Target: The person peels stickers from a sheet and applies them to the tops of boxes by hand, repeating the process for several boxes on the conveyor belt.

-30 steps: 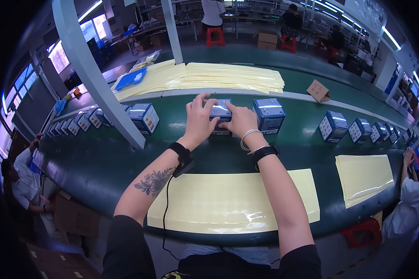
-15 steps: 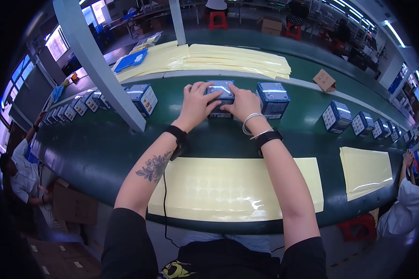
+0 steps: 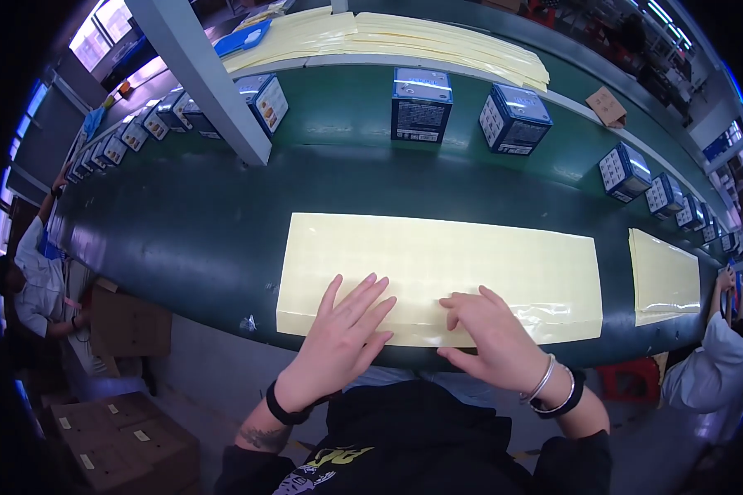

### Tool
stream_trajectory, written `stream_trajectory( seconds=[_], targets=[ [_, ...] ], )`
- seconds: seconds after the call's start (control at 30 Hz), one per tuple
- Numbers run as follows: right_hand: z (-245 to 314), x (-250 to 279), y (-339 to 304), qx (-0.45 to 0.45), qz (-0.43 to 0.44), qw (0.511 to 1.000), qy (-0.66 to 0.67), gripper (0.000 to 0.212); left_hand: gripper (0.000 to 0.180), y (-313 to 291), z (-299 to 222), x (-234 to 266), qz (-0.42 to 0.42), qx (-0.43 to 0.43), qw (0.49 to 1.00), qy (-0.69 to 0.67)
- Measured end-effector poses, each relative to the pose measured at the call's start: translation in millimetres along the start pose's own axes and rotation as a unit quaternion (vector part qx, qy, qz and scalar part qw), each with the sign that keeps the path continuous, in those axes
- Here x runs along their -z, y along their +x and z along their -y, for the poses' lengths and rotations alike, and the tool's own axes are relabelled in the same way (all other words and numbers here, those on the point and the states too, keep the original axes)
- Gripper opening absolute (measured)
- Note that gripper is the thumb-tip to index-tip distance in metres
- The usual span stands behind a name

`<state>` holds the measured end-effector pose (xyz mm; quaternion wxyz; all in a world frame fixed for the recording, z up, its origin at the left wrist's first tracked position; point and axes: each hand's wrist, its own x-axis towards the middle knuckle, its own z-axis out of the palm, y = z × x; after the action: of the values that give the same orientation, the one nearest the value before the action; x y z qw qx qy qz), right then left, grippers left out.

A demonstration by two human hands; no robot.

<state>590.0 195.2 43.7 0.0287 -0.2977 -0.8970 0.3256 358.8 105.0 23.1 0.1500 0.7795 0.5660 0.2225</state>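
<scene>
Left hand, yellow sheet apparently just beneath.

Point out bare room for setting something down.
Bare: worktop between the large yellow sheet and middle blue boxes; mostly bare left of that sheet. Crowded: its near side, under left hand and right hand; the left box row.

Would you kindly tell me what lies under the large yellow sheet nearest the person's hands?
The yellow sheet lies on the dark green table, which shows around its edges. Whether anything else is beneath it cannot be seen, because the sheet covers that area.
</scene>
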Motion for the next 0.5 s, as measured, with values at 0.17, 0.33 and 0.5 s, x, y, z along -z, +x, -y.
stream_trajectory(
  seconds=[0.17,0.33,0.5],
  targets=[
    [24,-37,2,0.031,-0.119,0.991,-0.044,0.044,0.032,-3,-1,-43,-0.080,0.026,0.996,0.016],
    [25,-63,6,-0.034,-0.137,0.985,-0.102,0.049,0.030,-4,-1,-51,-0.109,0.016,0.994,-0.021],
    [25,-75,7,-0.045,-0.190,0.975,-0.102,0.042,0.026,-2,-2,-52,-0.118,-0.027,0.993,0.011]
  ],
)
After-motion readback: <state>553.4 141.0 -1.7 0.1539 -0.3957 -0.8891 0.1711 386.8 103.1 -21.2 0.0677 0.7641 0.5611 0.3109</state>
